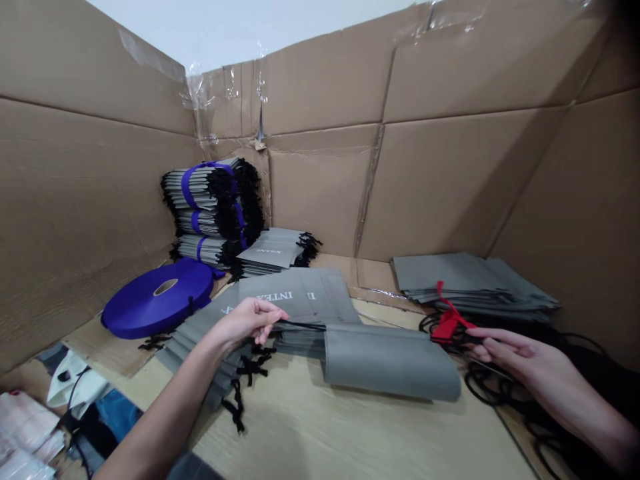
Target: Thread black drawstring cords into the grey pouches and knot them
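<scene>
A grey pouch [390, 363] hangs stretched between my hands above the table, with a black cord [305, 326] coming out of its left end. My left hand [250, 321] pinches that cord. At the pouch's right end, my right hand [510, 350] is closed at a red piece [447, 325] and black cord. Behind and left of the pouch lie fanned grey printed pouches [285, 297], some with knotted black cord ends [254, 365].
Bundles of grey pouches with purple bands [200, 220] stand at the back left, behind a purple roll [160, 297]. A grey stack [470, 283] lies back right, loose black cords [500, 393] near my right hand. Cardboard walls [320, 173] enclose the table [360, 433].
</scene>
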Available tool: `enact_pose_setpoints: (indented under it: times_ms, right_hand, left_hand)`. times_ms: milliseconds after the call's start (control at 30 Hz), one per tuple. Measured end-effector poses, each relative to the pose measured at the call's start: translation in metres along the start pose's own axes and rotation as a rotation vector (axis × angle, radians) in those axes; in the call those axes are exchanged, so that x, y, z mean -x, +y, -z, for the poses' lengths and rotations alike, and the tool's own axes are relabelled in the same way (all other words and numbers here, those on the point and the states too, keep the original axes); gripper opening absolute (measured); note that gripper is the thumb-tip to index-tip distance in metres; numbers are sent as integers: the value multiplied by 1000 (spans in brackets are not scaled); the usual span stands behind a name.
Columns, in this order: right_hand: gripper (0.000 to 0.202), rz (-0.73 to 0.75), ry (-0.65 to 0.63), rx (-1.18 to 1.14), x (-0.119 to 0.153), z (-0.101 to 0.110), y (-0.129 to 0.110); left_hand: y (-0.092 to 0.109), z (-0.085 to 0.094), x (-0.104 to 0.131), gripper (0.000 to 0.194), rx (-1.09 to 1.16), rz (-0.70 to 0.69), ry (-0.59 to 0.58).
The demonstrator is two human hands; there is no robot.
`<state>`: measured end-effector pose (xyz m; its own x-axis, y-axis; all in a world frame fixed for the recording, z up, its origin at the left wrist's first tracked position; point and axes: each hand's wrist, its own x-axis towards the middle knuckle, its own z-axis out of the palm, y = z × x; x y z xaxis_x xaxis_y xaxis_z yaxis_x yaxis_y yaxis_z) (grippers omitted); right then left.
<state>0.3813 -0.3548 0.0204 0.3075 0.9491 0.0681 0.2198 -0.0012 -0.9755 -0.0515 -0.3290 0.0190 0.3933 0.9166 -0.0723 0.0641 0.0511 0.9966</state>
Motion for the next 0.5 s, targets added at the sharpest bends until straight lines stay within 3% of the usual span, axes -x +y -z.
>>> enact_pose_setpoints:
  times_ms: [433,500]
  right_hand:
    - [26,75,-142,142,-12,7,24]
    - [29,112,-107,222,-11,6,23]
  left_hand:
    - [9,4,14,44,-126,165,-447]
    - [12,2,17,45,-128,178,-495]
